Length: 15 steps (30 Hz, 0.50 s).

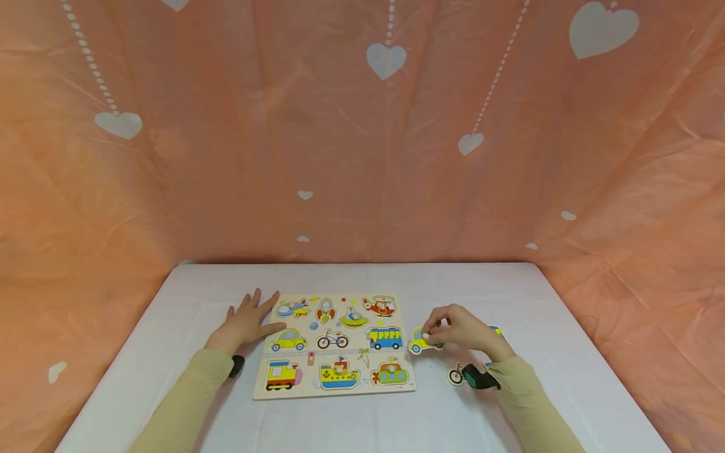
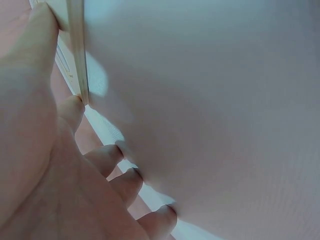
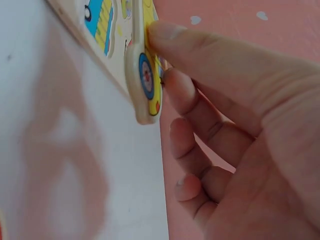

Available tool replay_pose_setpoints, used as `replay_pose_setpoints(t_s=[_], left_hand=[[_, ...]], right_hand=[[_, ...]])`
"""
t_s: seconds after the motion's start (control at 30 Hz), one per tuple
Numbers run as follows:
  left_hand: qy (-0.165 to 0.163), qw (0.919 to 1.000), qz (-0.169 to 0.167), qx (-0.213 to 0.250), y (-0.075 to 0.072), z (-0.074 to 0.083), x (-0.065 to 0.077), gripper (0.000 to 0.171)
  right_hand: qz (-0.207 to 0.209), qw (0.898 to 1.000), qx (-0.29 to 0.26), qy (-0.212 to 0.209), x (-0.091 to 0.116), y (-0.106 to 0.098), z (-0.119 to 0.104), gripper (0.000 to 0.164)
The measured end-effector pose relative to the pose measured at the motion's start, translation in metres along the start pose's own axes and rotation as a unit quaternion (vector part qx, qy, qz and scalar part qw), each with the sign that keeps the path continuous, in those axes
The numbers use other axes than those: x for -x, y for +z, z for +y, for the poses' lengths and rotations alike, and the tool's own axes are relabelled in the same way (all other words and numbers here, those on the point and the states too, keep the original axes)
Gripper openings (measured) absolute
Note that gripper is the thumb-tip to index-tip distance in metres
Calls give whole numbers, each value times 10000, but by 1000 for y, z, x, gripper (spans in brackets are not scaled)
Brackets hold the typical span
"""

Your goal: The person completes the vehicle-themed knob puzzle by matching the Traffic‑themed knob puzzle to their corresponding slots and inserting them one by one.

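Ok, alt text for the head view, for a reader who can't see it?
Fingers of a right hand pinch a yellow car puzzle piece at the right edge of a wooden vehicle board. The left hand, spread, touches the board's left side on a white table.

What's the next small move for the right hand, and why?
Probably carry the yellow car left across the board to the matching car picture: the right hand holds it near the board's right edge, and that picture shows no knob.
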<state>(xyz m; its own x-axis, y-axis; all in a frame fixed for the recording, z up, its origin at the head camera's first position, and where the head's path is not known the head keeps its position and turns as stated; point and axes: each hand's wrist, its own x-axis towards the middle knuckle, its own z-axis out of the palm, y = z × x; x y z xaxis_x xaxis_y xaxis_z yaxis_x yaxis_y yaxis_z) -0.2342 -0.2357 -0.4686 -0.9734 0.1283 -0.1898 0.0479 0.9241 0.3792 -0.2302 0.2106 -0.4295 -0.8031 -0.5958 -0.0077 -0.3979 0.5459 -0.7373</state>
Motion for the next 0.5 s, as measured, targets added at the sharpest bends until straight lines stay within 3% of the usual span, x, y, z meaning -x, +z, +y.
replay_pose_setpoints(t_s=[0.17,0.5], left_hand=[[4,10000,-26,-2,0,0,-1,89],[24,10000,-8,-54,-1,1,0,88]], right_hand=[[75,9998,146,-133,-13,4,13,11],[124,9989,192,-409,-35,10,4,11]])
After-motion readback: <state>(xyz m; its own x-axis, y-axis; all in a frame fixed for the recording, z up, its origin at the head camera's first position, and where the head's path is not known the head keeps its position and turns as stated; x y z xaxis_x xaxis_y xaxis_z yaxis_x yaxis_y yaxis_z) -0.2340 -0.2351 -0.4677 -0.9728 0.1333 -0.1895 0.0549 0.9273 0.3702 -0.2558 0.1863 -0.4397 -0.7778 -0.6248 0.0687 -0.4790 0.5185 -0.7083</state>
